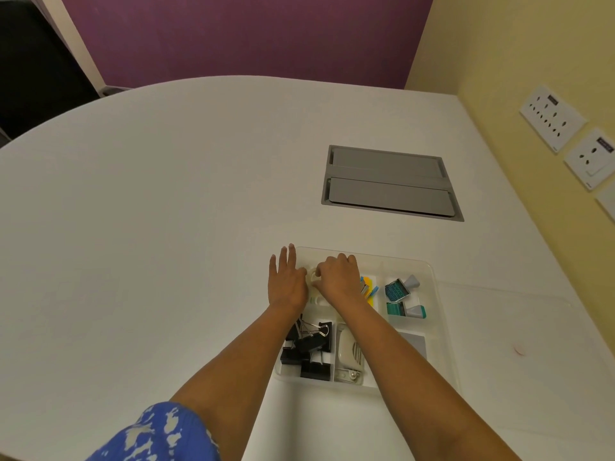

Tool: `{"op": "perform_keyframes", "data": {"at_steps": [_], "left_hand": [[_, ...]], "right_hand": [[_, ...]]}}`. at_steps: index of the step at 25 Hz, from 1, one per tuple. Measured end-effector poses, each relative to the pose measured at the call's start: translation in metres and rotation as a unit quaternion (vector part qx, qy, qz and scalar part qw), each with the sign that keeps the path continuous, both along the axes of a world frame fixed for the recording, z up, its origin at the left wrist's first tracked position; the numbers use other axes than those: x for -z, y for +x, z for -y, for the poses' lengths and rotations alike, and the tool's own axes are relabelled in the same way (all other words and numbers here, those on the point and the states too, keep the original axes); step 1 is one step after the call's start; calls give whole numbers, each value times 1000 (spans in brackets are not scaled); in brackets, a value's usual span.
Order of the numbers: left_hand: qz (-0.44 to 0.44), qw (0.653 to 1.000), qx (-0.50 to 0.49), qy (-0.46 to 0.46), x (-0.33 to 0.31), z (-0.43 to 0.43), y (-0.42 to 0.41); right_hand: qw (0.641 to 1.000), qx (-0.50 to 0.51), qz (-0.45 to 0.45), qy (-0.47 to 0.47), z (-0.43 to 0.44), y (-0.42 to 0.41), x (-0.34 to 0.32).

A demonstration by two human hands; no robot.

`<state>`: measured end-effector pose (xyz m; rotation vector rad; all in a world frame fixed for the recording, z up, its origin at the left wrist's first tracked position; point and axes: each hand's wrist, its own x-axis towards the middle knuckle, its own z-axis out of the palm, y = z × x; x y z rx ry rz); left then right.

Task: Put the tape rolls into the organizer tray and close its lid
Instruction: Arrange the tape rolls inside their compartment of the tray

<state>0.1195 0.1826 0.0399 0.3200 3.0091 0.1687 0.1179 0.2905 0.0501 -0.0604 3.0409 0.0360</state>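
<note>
Where hands [312, 281] meet, clear tape roll [313, 276]

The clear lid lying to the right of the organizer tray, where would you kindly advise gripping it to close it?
Probably its far right edge, approached from the right: the clear lid lies flat and open beside the organizer tray, seemingly joined along the tray's right wall.

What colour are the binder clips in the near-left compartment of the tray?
The binder clips are black with silver wire handles, seen in the head view, the only one.
</note>
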Motion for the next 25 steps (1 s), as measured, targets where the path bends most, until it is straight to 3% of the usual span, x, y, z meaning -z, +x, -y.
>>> {"op": "perform_keyframes", "data": {"at_steps": [16,18,21,25], "left_hand": [[-85,990,90,62,16,3,2],[-102,990,99,17,11,2,0],[-31,991,121,-47,7,-2,-5],[-38,983,145,-102,7,-4,-4]], "right_hand": [[999,-16,-38,9,-2,-1,0],[999,-33,-21,31,-3,-1,-2],[997,-51,2,52,-5,2,-3],[996,-58,11,65,-5,5,-2]]}}
